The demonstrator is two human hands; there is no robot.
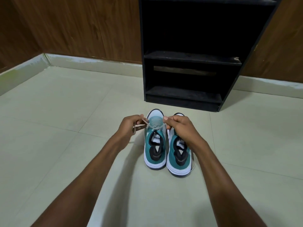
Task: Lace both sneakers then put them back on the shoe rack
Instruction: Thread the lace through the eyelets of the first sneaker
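Note:
Two teal and white sneakers stand side by side on the floor, heels toward me: the left sneaker (155, 145) and the right sneaker (178, 154). A pale lace (151, 126) runs across the left sneaker's eyelets. My left hand (129, 125) pinches one end of that lace, pulled out to the left. My right hand (178, 126) grips the other end and covers the front of the right sneaker. The black shoe rack (193, 61) stands just beyond the toes, its shelves bare.
Pale floor tiles (65, 112) spread all around the shoes. Wood-panelled walls (73, 27) with a light skirting close off the back and left. A loose lace end lies by the right sneaker's heel (194, 167).

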